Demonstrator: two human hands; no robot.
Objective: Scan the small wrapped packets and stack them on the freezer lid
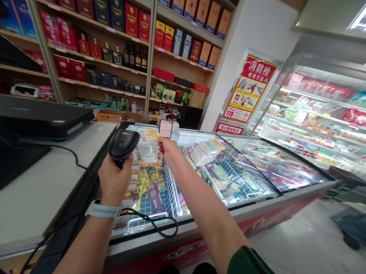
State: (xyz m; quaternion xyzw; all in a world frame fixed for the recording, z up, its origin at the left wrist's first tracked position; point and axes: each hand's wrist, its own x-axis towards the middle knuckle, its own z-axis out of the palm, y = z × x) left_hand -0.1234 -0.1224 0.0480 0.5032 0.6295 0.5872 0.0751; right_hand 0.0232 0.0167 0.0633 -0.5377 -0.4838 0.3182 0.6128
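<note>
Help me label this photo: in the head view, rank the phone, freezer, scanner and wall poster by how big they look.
Largest to smallest, by area in the head view:
1. Freezer
2. Wall poster
3. Scanner
4. Phone
These are apparent sizes only; the poster stands farther back than the scanner.

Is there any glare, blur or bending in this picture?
Head view: bright streaks cross the right freezer pane; head view: the display fridge looks bright and blurred; head view: the left shelf upright leans, probably lens distortion; head view: writing on the phone is too small to read.
</note>
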